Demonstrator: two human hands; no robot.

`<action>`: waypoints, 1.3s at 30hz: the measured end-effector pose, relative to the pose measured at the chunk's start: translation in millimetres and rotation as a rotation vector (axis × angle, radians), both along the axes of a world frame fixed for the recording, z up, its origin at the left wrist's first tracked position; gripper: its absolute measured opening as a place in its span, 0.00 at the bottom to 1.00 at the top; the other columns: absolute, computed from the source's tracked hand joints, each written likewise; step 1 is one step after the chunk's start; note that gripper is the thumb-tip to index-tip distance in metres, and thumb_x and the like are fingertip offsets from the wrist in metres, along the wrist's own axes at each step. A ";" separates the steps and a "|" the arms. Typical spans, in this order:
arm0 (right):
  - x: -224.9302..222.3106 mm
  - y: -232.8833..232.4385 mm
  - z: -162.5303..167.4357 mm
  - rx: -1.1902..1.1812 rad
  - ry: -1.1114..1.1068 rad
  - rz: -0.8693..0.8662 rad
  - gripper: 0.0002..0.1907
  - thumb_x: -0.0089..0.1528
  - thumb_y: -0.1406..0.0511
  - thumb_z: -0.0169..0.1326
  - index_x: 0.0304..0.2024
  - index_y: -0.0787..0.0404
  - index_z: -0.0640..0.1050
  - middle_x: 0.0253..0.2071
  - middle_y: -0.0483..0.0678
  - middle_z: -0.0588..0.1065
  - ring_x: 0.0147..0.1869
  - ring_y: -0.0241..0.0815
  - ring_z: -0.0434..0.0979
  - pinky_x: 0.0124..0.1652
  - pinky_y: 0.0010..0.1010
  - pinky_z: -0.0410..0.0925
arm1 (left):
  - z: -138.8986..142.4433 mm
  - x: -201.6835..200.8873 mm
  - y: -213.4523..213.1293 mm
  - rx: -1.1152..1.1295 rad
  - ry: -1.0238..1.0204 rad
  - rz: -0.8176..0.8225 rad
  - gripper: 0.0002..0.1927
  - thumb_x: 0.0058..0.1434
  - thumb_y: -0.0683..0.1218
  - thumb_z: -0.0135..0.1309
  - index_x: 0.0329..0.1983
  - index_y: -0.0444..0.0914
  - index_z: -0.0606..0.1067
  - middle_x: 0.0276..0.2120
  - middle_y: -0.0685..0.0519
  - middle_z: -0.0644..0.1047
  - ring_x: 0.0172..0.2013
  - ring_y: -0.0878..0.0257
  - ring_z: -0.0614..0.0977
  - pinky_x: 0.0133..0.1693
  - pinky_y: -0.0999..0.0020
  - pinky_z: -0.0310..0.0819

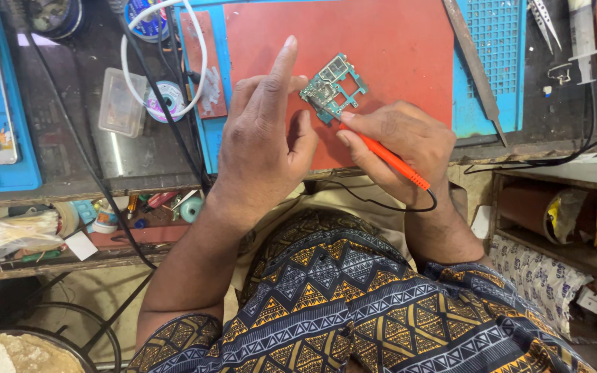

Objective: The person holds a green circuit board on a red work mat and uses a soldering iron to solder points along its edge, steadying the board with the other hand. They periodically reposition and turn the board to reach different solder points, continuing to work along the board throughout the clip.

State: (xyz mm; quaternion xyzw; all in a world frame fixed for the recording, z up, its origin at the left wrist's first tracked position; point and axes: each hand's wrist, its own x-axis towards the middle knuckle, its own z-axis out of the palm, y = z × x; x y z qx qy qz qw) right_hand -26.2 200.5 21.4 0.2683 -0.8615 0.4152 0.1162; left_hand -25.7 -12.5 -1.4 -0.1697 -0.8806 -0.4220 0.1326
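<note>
A small green circuit board (333, 86) lies on a red mat (381, 48) on the bench. My left hand (264, 131) rests beside it, fingertips touching its left edge, index finger pointing up. My right hand (399, 145) grips an orange-handled probe (385, 155) like a pen, its tip touching the board's lower edge. A black cable (374, 202) runs from the probe's rear end under my wrist.
A blue mat (495, 62) lies under and right of the red one, with a metal file (475, 59) and tweezers (544, 17). A white cable (198, 55), solder spool (171, 93) and clear plastic box (122, 103) sit left. A lower shelf (70, 228) holds clutter.
</note>
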 end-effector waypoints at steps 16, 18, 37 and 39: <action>-9.3 4.2 -3.1 -0.022 0.007 -0.037 0.11 0.63 0.74 0.68 0.48 0.66 0.82 0.40 0.50 0.81 0.40 0.44 0.80 0.37 0.28 0.71 | 0.8 -9.4 5.1 -0.032 0.002 0.017 0.37 0.67 0.37 0.56 0.75 0.35 0.54 0.51 0.52 0.77 0.53 0.57 0.76 0.59 0.63 0.71; -10.3 4.5 -3.6 -0.023 0.025 -0.033 0.11 0.63 0.74 0.68 0.48 0.66 0.82 0.40 0.50 0.81 0.40 0.44 0.80 0.38 0.28 0.72 | 0.4 -9.9 6.1 -0.036 -0.008 0.017 0.37 0.67 0.37 0.56 0.75 0.35 0.54 0.51 0.52 0.77 0.53 0.57 0.76 0.59 0.63 0.71; -10.5 7.1 -4.8 -0.035 0.010 -0.074 0.11 0.65 0.74 0.67 0.49 0.65 0.82 0.39 0.50 0.80 0.39 0.43 0.79 0.37 0.28 0.71 | -1.2 -11.2 8.0 -0.023 -0.011 0.017 0.37 0.67 0.38 0.58 0.75 0.35 0.54 0.51 0.52 0.77 0.53 0.57 0.76 0.59 0.63 0.71; -10.4 7.0 -5.2 -0.017 0.023 -0.045 0.11 0.64 0.74 0.67 0.49 0.65 0.82 0.40 0.50 0.80 0.39 0.43 0.79 0.37 0.28 0.71 | -1.6 -11.3 7.5 -0.023 0.010 0.011 0.37 0.68 0.38 0.58 0.75 0.35 0.53 0.51 0.52 0.77 0.54 0.57 0.76 0.59 0.64 0.71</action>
